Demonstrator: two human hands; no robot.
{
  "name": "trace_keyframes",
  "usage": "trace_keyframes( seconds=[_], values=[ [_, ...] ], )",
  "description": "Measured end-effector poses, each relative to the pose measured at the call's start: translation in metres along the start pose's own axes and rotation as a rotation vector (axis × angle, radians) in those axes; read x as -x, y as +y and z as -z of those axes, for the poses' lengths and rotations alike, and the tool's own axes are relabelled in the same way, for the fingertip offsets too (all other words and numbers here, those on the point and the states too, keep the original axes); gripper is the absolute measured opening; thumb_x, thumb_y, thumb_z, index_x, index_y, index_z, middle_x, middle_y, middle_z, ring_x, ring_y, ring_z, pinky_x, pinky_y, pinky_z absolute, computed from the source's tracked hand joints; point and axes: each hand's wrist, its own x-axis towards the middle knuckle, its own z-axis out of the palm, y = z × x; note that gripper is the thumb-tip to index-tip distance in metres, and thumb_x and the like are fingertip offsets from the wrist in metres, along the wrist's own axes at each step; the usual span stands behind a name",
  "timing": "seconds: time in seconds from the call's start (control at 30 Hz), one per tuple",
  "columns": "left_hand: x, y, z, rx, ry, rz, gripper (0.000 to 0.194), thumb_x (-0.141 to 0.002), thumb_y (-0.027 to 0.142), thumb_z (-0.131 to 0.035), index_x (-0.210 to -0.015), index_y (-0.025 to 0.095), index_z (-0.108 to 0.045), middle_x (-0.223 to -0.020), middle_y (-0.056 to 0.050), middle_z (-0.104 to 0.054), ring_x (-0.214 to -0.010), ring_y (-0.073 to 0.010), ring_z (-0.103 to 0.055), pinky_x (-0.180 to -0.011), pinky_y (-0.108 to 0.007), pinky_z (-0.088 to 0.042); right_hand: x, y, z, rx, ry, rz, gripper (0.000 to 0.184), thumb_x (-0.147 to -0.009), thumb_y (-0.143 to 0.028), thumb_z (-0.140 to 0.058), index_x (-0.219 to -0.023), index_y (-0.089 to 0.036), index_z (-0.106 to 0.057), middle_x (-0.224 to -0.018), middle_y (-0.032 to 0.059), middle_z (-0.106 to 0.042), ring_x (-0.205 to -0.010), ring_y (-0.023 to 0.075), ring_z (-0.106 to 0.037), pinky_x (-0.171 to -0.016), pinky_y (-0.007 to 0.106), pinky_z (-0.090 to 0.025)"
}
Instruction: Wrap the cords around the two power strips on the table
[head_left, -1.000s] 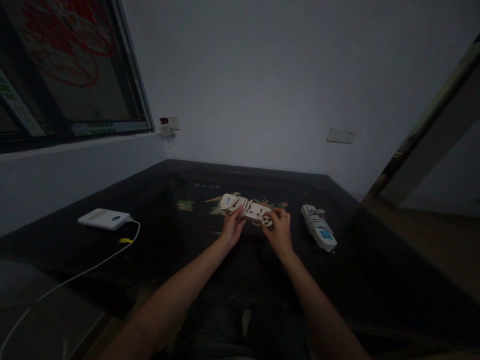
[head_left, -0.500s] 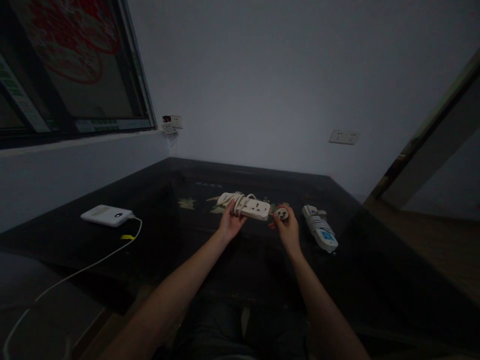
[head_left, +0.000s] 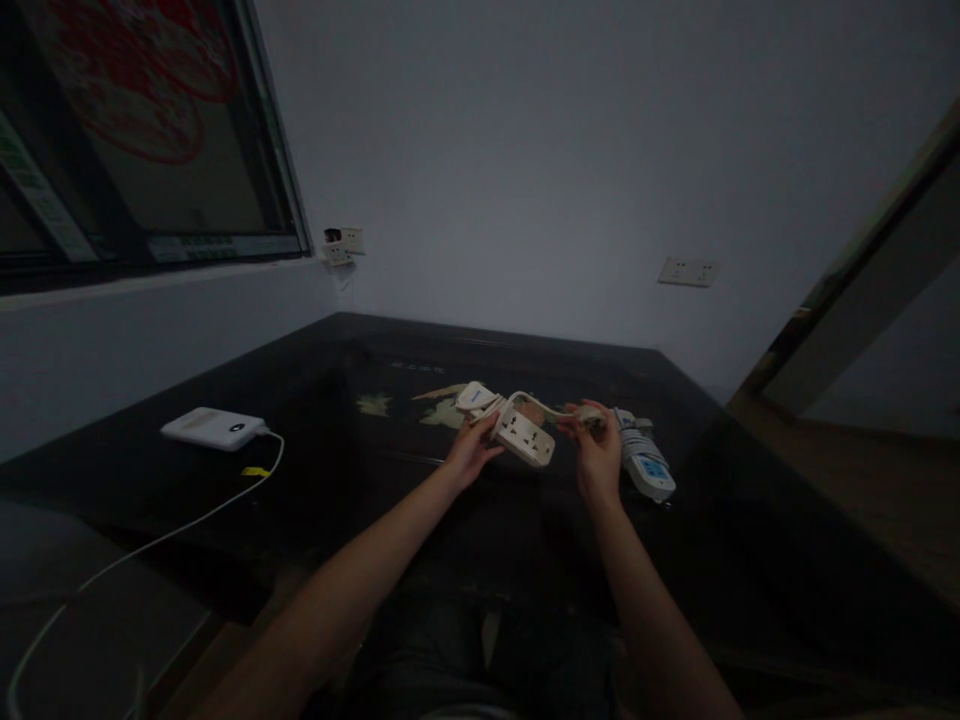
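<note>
"Head view: what do the hands have?"

"The left grip [head_left: 471, 450] is closed on a white power strip [head_left: 525, 437] at its cord-wrapped middle, and the socket end juts out to the right of that grip. The right grip [head_left: 598, 462] is pinched around the plug [head_left: 592, 417], with a length of pale cord [head_left: 546, 408] arching between the two."

"Anything crowding them?"

"A second power strip [head_left: 651, 478], its cord wound around it, lies just to the right of the right grip. Its far end sits right by those fingers; I can't tell whether they touch."

"And on the other side?"

"Well to the left of the left grip lies a white device [head_left: 214, 428] with a small dark oval. A thin white cable [head_left: 282, 455] leaves its near end, a yellow tag [head_left: 256, 471] beside it. Beyond both grips, the dark tabletop [head_left: 330, 480] reaches the wall, where a socket plate [head_left: 687, 271] is set, right of the right grip."

"Any writing?"

"Blue lettering [head_left: 475, 395] on the held strip's end, beyond the left grip, and pale characters [head_left: 418, 368] on the tabletop farther off, both too small to read. The second strip's blue panel [head_left: 654, 468] is blurred."
</note>
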Motion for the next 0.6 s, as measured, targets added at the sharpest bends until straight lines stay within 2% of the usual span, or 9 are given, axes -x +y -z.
trace_keyframes(
  seconds=[0.1,0.17,0.3,0.4,0.5,0.6],
  values=[
    [0.001,-0.002,0.0,0.016,-0.008,-0.029,0.036,-0.069,0.024,-0.074,-0.103,0.027,-0.063,-0.106,-0.005,-0.067,-0.101,-0.0241,-0.061,-0.087,-0.046,-0.049,0.001,-0.006,-0.002,-0.109,-0.123,-0.011,0.035,-0.076,-0.039,-0.067,-0.104,-0.024,-0.052,-0.113,0.0088,-0.062,-0.098,0.0225,-0.065,-0.091,0.044,-0.05],
    [-0.001,0.0,0.001,0.047,0.001,-0.045,0.032,-0.071,0.025,-0.072,-0.101,0.025,-0.063,-0.106,-0.006,-0.067,-0.101,-0.0236,-0.061,-0.086,-0.044,-0.049,0.003,-0.011,-0.003,-0.124,-0.219,-0.028,0.034,-0.076,-0.042,-0.067,-0.102,-0.025,-0.055,-0.118,0.0094,-0.062,-0.104,0.024,-0.064,-0.093,0.046,-0.048],
    [-0.008,0.006,0.006,0.13,0.036,-0.036,0.024,-0.075,0.028,-0.068,-0.098,0.023,-0.063,-0.101,-0.006,-0.067,-0.095,-0.0212,-0.063,-0.084,-0.039,-0.051,0.009,-0.022,-0.007,0.0,-0.385,-0.022,0.036,-0.073,-0.045,-0.07,-0.102,-0.024,-0.062,-0.119,0.009,-0.064,-0.107,0.0266,-0.063,-0.095,0.047,-0.047],
    [-0.012,0.008,0.008,0.18,0.061,0.033,0.023,-0.078,0.031,-0.065,-0.098,0.02,-0.062,-0.095,-0.006,-0.067,-0.088,-0.0191,-0.064,-0.081,-0.035,-0.052,0.016,-0.027,-0.01,0.094,-0.518,0.004,0.026,-0.081,-0.04,-0.061,-0.1,-0.024,-0.068,-0.119,0.0071,-0.066,-0.115,0.0264,-0.058,-0.1,0.045,-0.043],
    [-0.014,0.008,0.009,0.225,0.044,0.033,0.021,-0.082,0.031,-0.061,-0.099,0.019,-0.062,-0.094,-0.006,-0.067,-0.086,-0.018,-0.064,-0.079,-0.033,-0.053,0.023,-0.027,-0.014,0.085,-0.599,-0.071,0.025,-0.087,-0.037,-0.052,-0.101,-0.024,-0.069,-0.119,0.007,-0.066,-0.114,0.0256,-0.058,-0.096,0.042,-0.046],
    [-0.016,0.009,0.01,0.256,0.059,-0.003,0.018,-0.084,0.03,-0.058,-0.099,0.02,-0.063,-0.096,-0.006,-0.068,-0.087,-0.0178,-0.065,-0.078,-0.032,-0.054,0.027,-0.023,-0.02,-0.005,-0.579,-0.146,0.028,-0.085,-0.037,-0.055,-0.108,-0.024,-0.064,-0.125,0.0079,-0.061,-0.102,0.0239,-0.064,-0.086,0.038,-0.052]
  ],
)
